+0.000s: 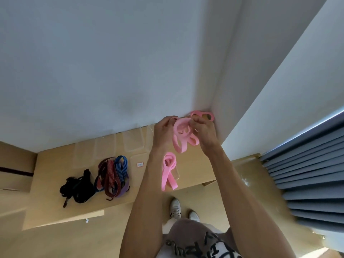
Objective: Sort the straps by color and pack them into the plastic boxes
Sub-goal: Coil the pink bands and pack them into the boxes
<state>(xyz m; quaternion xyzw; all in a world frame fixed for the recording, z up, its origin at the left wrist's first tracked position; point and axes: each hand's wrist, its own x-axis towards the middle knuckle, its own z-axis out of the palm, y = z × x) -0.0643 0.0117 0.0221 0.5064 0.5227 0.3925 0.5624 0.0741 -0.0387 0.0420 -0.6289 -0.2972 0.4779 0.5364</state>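
Mid pink batch: both hands, left hand (163, 130) and right hand (202, 132), pinch a coiled pink fabric strap (183, 135) above the wooden table (55, 192). Next it probably goes into a clear plastic box (133, 140), hard to make out.

A wooden table (55, 205) carries black straps (78, 189), a red-blue-purple tangle (113, 175), clear boxes (133, 141), one holding a pink strap (168, 170), and a pink loop (202, 114) in the corner.
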